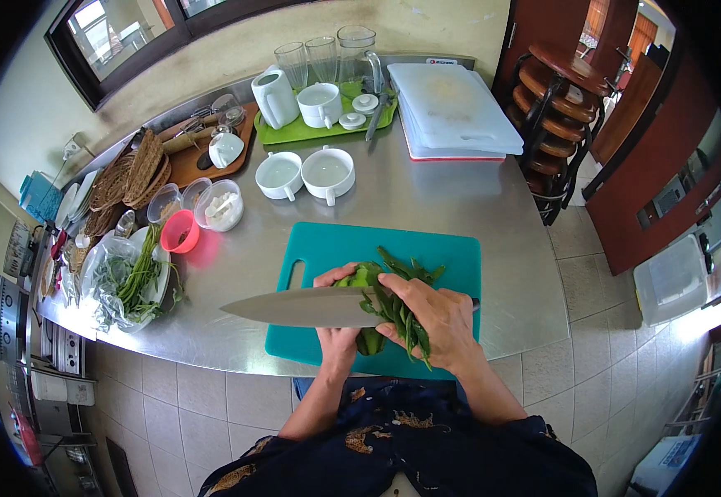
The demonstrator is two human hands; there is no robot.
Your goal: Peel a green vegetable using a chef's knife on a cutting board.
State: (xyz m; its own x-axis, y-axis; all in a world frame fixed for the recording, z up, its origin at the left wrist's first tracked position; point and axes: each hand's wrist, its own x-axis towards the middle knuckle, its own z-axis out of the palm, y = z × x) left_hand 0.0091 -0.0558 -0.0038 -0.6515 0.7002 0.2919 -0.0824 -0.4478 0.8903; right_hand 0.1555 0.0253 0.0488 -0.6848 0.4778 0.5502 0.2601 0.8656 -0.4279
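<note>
Passage ran free over the steel countertop (520,265) right of the teal cutting board (340,240); leftward, the chef's knife (307,307) jutted across; two soup cups (328,176) obstructed beyond.

The left forearm (315,402) and the right forearm (493,393) lean inward. The left hand (338,340), partly hidden, is curled. The right hand (439,321) is closed, its back upward, its fingers (402,288) bent and pointing leftward.

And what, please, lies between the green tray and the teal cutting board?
Two white handled cups, standing on the metal counter, as the head view shows.
</note>
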